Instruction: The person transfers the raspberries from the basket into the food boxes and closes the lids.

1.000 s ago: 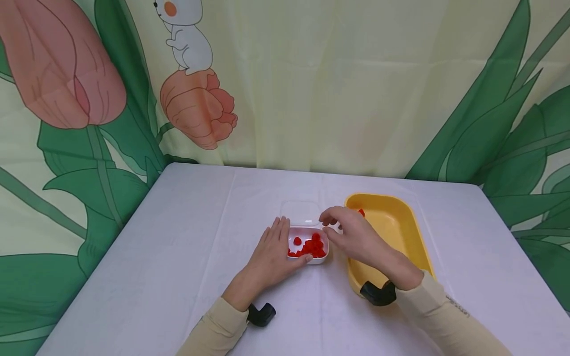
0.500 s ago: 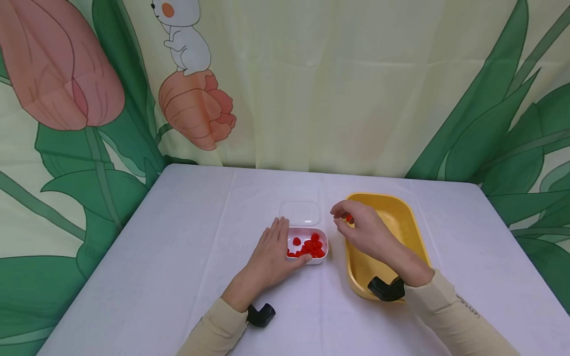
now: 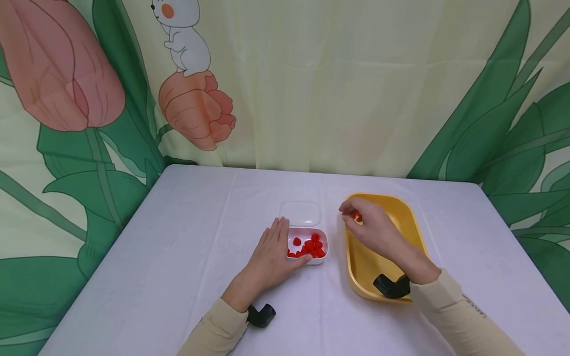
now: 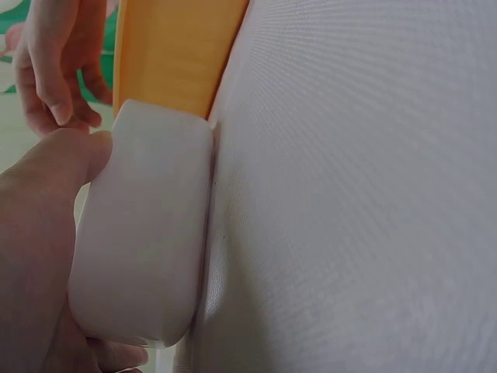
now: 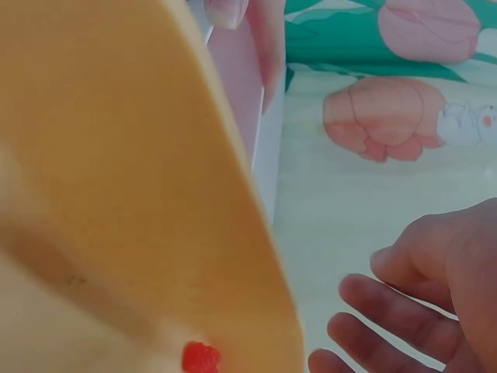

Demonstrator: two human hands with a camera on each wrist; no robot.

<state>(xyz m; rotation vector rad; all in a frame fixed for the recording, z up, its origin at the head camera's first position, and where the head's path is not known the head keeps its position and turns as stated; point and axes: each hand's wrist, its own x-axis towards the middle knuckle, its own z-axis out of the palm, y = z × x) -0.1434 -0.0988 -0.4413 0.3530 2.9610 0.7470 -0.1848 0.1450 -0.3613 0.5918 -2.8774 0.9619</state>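
Observation:
A small white box point(image 3: 307, 261) holding several red raspberries point(image 3: 311, 246) stands on the cloth in the head view. My left hand point(image 3: 271, 257) holds it, fingers laid along its left side and thumb on the near rim; the left wrist view shows that thumb on the white wall. My right hand point(image 3: 374, 225) hovers over the far left corner of a yellow tray point(image 3: 352, 272), fingers apart and loosely bent. Between them in the head view shows red; the right wrist view places a raspberry point(image 5: 201, 357) in the tray, apart from the right hand point(image 5: 443, 295).
A clear plastic lid point(image 3: 300, 213) lies flat just behind the white box. White cloth point(image 3: 191, 237) covers the table, with a printed curtain point(image 3: 320, 99) behind. Black wrist camera mounts point(image 3: 261, 315) sit at both wrists, the right one over the tray.
My right hand has moved right, from beside the white box to over the tray's far left corner. My left hand and the box have stayed put.

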